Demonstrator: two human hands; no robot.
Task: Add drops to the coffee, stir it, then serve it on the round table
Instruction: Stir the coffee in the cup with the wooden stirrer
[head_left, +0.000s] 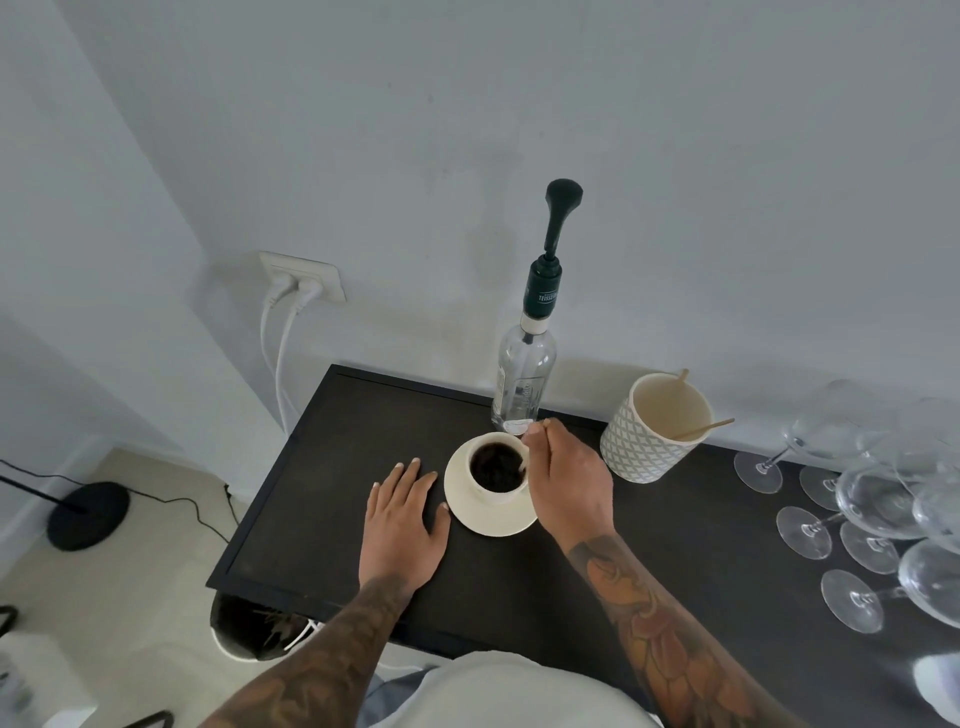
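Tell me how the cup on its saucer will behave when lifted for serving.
The cup looks nearly full of dark coffee, so it will likely slosh if tilted. It sits loose on the saucer, so it may slide. Both look ceramic, probably fragile.

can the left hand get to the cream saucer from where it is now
Probably yes: the left hand lies flat on the dark tabletop right beside the cream saucer, with nothing between them.

A pale grey wall (519, 104) is backing the dark counter (322, 467). Two white plugs are sitting in a wall socket (304, 276). A black lamp base (88, 514) is resting on the beige floor (156, 597).
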